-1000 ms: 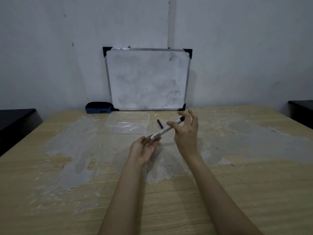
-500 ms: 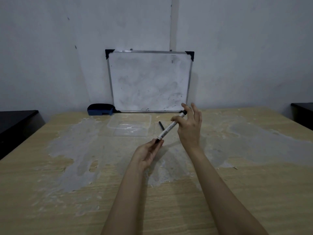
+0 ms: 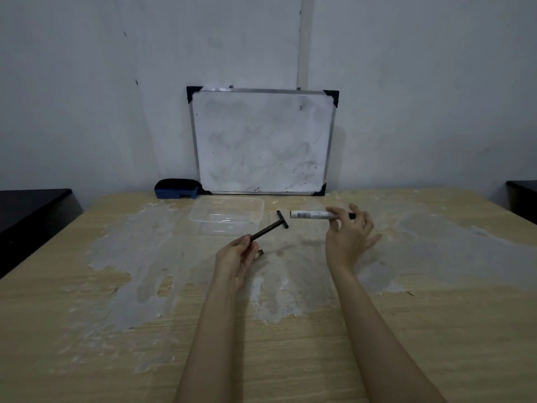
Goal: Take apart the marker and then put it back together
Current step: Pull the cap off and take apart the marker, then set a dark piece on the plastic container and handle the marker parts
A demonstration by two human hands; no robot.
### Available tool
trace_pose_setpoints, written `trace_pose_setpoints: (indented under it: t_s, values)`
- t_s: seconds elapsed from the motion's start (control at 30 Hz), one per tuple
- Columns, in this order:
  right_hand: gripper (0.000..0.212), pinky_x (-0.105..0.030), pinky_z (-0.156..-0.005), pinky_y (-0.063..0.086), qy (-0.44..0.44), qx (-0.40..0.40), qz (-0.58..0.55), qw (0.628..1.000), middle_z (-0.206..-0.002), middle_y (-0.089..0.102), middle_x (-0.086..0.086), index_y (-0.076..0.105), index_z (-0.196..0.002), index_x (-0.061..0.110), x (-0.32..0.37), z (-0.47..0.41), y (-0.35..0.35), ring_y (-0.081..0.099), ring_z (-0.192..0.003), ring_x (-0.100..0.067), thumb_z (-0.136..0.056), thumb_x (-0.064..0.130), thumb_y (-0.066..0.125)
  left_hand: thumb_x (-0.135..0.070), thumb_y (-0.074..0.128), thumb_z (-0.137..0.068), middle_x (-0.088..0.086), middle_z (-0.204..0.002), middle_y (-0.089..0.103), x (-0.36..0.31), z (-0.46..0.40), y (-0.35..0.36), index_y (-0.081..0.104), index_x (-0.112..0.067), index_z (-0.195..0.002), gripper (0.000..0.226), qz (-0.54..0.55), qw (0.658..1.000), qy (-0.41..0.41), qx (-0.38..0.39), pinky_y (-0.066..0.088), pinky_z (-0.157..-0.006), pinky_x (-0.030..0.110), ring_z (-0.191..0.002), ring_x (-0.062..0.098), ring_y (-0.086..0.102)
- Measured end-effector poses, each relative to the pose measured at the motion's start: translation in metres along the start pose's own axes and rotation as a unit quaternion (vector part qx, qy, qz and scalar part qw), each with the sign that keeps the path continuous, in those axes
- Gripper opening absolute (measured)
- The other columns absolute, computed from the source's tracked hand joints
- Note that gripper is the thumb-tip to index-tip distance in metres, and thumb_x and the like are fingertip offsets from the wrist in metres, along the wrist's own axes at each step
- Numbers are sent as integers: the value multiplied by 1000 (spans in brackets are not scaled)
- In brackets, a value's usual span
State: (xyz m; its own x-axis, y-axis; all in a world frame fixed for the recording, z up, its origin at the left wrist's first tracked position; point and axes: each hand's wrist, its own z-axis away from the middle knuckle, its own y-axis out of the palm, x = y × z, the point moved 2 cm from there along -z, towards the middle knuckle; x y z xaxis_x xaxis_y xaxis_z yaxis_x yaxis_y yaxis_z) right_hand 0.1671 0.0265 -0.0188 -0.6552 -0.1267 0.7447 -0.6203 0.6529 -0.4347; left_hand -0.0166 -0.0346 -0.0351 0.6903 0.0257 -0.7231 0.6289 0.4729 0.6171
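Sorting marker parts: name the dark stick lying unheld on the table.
The short black piece right of the clear container; no hand holds it. The longer dark rod is pinched by the left hand; the right hand holds the white barrel.

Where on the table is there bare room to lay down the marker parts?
Free: the table right of the right hand, and the left side below the eraser. Crowded: the strip by the clear container, black cap and whiteboard.
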Motion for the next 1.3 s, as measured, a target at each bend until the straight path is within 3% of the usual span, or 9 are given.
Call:
trace_pose_setpoints:
  t_s: [0.17, 0.33, 0.5, 0.63, 0.73, 0.83, 0.9, 1.07, 1.3]
  values:
    - [28, -66, -110, -2, 19, 122, 117, 985, -109, 70, -7, 61, -116, 28, -14, 14, 5, 51, -116, -29, -88, 29, 56, 9, 47, -89, 13, -75, 53, 1, -7, -6, 54, 1, -70, 22, 5, 999, 17, -45, 55, -43, 14, -68, 18, 54]
    - [26, -60, -114, 3, 18, 196, 157, 968, -100, 72, -10, 64, -107, 20, -20, 16, 11, 53, -113, -31, -89, 35, 54, 9, 48, -88, 14, -76, 53, 3, -12, -11, 58, 6, -79, 14, 1, 998, 13, -56, 60, -54, 19, -70, 19, 54]
    - [28, -53, -110, 23, -25, 217, 180, 959, -105, 69, -13, 66, -102, 12, -16, 19, 12, 48, -113, -33, -88, 32, 52, 8, 47, -89, 13, -76, 53, 0, -11, -10, 55, 1, -70, 22, 2, 997, 32, -67, 59, -62, 19, -69, 18, 54]
    - [27, -42, -89, 41, -39, 240, 139, 960, -107, 64, -16, 64, -102, 7, -15, 21, 15, 45, -108, -34, -87, 27, 53, 7, 48, -90, 12, -72, 54, -5, -7, -8, 54, 0, -70, 22, -21, 993, 75, -88, 54, -43, 11, -65, 16, 54]
    - [28, -42, -90, 41, -53, 262, 162, 950, -113, 60, -16, 61, -107, 9, -16, 24, 16, 43, -111, -33, -88, 27, 50, 2, 49, -91, 16, -83, 56, -14, -10, -13, 55, -1, -77, 15, -72, 980, 128, -133, 52, -44, 8, -64, 14, 55]
    - [29, -40, -93, 39, -59, 268, 169, 946, -115, 58, -14, 59, -110, 11, -15, 25, 15, 43, -113, -33, -88, 27, 49, -6, 52, -90, 21, -104, 61, -39, -16, -13, 60, 1, -100, 14, -218, 928, 231, -194, 58, -72, 25, -83, 26, 62]
    - [28, -40, -95, 38, -49, 274, 164, 946, -115, 59, -13, 60, -110, 12, -14, 24, 15, 44, -114, -33, -88, 27, 50, -11, 53, -90, 19, -113, 65, -63, -22, -9, 62, -1, -106, 21, -328, 870, 281, -236, 49, -89, 37, -103, 33, 60]
    - [29, -41, -97, 38, -29, 287, 146, 946, -115, 62, -11, 61, -111, 15, -19, 18, 16, 46, -115, -32, -90, 31, 51, -17, 53, -90, 16, -118, 65, -99, -53, 6, 63, -6, -108, 23, -523, 768, 290, -230, 38, -98, 40, -112, 33, 55]
    - [28, -40, -97, 38, -23, 281, 139, 949, -115, 63, -8, 63, -112, 19, -23, 15, 19, 46, -116, -30, -89, 31, 53, -15, 49, -90, 17, -114, 65, -95, -94, 7, 64, -8, -107, 24, -637, 723, 185, -194, 33, -100, 38, -109, 32, 55]
